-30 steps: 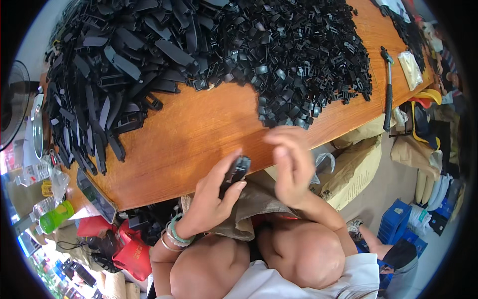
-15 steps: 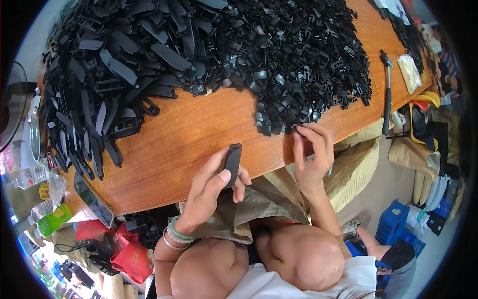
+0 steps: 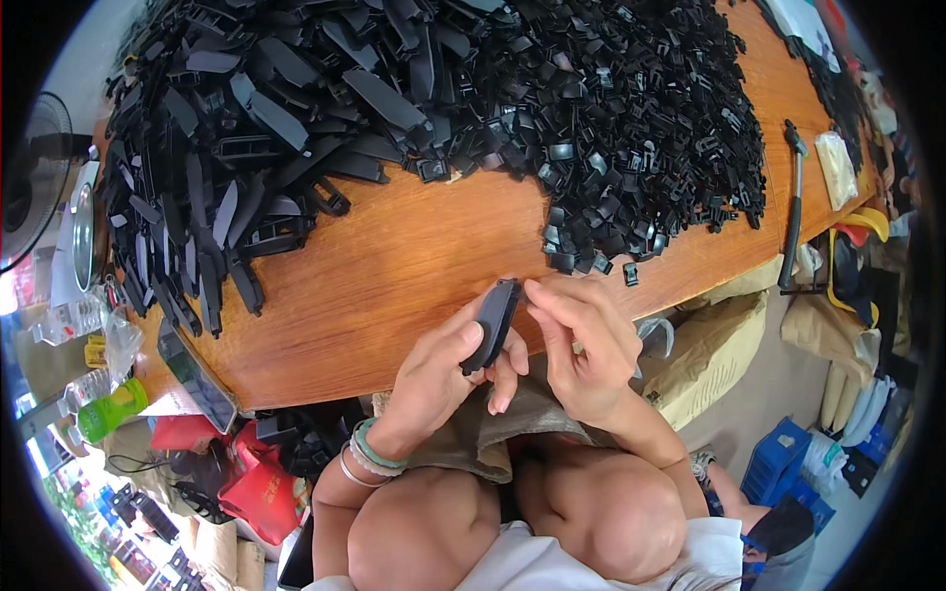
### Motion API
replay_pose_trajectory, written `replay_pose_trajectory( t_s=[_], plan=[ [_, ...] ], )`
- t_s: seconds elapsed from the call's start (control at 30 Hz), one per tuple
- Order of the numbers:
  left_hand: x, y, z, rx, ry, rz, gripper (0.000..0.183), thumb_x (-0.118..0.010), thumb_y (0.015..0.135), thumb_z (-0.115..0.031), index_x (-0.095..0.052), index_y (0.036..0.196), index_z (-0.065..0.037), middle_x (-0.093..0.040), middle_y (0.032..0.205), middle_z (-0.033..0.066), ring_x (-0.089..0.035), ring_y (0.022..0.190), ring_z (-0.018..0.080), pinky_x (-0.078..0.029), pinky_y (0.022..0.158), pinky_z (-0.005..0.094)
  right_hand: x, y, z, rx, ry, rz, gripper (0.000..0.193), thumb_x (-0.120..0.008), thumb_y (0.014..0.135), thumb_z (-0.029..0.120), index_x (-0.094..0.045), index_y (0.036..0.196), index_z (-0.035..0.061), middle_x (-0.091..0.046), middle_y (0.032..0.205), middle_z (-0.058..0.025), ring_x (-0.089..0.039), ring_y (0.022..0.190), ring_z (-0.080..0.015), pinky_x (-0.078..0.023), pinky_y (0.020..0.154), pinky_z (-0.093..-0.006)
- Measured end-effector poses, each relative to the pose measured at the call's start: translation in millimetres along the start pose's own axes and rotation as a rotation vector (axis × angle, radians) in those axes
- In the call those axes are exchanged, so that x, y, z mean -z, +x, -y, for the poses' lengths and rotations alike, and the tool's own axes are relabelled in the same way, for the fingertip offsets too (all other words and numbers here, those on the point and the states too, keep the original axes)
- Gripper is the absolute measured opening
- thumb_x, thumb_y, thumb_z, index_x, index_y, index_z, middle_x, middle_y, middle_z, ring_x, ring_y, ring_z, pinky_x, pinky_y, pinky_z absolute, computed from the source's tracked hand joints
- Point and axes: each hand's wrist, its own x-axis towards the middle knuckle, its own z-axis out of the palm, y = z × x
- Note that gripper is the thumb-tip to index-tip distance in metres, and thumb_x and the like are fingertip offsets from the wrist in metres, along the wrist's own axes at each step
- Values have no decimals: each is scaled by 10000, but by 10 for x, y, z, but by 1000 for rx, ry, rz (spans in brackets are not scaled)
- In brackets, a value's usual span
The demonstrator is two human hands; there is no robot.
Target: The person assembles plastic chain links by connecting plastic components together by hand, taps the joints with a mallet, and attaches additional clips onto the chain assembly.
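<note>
My left hand (image 3: 434, 374) is closed round a long, dark plastic part (image 3: 495, 325) with a tapered end, thumb along its face, above the table's near edge. Close against the upper end of that part, my right hand (image 3: 596, 345) has thumb and fingertips pinched together; whatever they hold is hidden or too small to name. A heap of similar long black plastic parts (image 3: 281, 118) lies at the far left of the wooden table (image 3: 384, 295). Beside it, to the right, spreads a heap of small black plastic pieces (image 3: 641, 128), with one loose piece (image 3: 631, 274) at its near edge.
A hammer (image 3: 794, 197) and a clear packet (image 3: 836, 169) lie at the table's right. On the left are a phone (image 3: 197, 376) and a green bottle (image 3: 111, 409). Brown sacks (image 3: 714, 345) stand below the right edge. Farther off are blue crates (image 3: 778, 461) and another person's leg.
My right hand has come away from the heap of small pieces, toward me and left, to the part in my left hand. The left hand has shifted slightly right, turning the part.
</note>
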Motion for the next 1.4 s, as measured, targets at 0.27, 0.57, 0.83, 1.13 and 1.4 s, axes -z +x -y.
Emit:
replay_pose_trajectory(
  t_s=[0.27,0.57,0.83,1.13,1.4],
  plan=[
    [-32,7,40,-77,98,-19,619,-367,1059,-317,-168,1559,-12,-563,1013,157,-601,706,209,-488,637,304,-38,106,66,-26,-81,31,166,-700,775,-84,-645,915,-13,-635,856,-141,-608,687,-284,-497,576,-344],
    [46,-10,-8,-170,-67,-135,546,-350,1052,-292,-262,1506,-2,-599,955,198,-605,655,257,-480,601,320,-58,50,44,-521,468,118,224,-598,885,-100,-642,1091,-24,-664,940,-107,-688,836,-153,-563,705,-281],
    [45,-10,1,-132,-75,-127,566,-348,1063,-382,-286,1488,-12,-605,956,186,-609,650,247,-481,596,312,-113,217,58,-245,160,22,183,-642,845,-105,-687,995,-10,-668,996,-128,-683,828,-203,-547,732,-309],
    [25,-29,-30,-121,-28,-91,581,-320,1073,-401,-286,1489,2,-590,969,162,-605,674,219,-493,611,302,-272,126,-16,11,72,2,262,-738,722,-120,-676,962,-33,-676,874,-144,-653,737,-282,-518,627,-344],
    [79,-89,47,-197,202,-97,593,-345,1085,-297,-152,1557,5,-591,967,116,-598,648,149,-494,595,254,-302,143,4,154,32,54,322,-738,679,-111,-673,990,-59,-664,921,-158,-644,751,-305,-521,616,-353]
  ],
)
